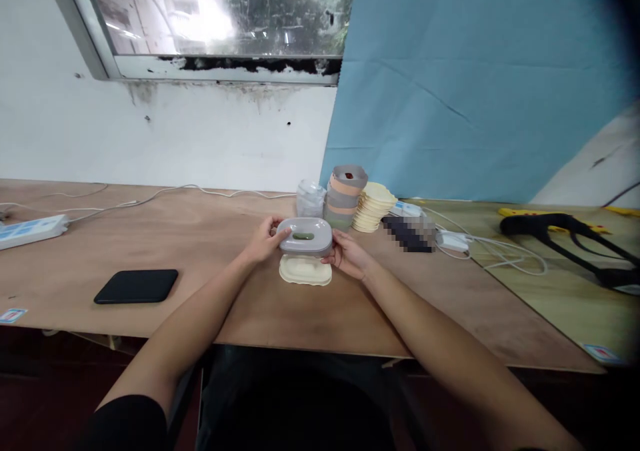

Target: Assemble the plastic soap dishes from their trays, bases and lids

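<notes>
Between my two hands is a grey oval plastic piece like a shallow box or lid, with a small green oval in its middle. My left hand grips its left end, thumb on the upper rim. At the right end the fingers of my right hand close on its edge. Just in front of it on the table lies a cream oval tray-like piece, its far edge partly hidden by the grey piece. I cannot tell whether the grey piece touches the table.
Behind my hands stand stacked grey and orange containers, clear plastic cups or bags and a stack of cream pieces. A black phone-like slab lies left, near a power strip. Cables and a black strap-like object lie right.
</notes>
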Available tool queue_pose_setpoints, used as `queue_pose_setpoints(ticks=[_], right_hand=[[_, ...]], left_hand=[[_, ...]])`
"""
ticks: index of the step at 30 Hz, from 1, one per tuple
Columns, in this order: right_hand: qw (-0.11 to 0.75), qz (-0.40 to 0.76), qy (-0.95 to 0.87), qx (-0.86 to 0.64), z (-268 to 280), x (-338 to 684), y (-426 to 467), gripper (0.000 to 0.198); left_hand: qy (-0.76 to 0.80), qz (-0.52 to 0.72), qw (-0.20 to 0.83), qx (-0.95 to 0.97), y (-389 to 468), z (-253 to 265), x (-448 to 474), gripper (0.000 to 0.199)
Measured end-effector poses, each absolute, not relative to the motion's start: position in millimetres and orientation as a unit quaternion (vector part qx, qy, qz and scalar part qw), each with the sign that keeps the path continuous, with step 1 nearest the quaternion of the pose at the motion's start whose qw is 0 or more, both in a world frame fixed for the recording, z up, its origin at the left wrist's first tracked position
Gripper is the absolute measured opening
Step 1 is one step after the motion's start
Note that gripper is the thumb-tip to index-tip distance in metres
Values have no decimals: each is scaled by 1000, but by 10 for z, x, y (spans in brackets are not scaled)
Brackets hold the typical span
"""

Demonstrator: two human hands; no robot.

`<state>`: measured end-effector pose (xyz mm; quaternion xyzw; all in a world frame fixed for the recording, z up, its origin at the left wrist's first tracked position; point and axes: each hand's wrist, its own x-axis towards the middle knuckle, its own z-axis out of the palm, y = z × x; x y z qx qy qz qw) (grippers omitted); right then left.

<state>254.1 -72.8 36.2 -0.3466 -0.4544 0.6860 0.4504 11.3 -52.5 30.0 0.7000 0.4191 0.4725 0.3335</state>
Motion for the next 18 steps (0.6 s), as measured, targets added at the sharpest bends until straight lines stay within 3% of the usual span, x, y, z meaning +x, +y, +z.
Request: queue_pose_setpoints(ticks=[4,11,18], right_hand=[[413,670,-483,-385,342,2575,-688,21],[384,483,-620,-485,315,2626,-630,55],[344,467,-619,-530,338,2602,-665,44]], left_hand=[[427,457,364,690,-488,264,155,38],[479,385,323,720,-566,329,189,37],[480,333,270,766,-664,374,219,42]])
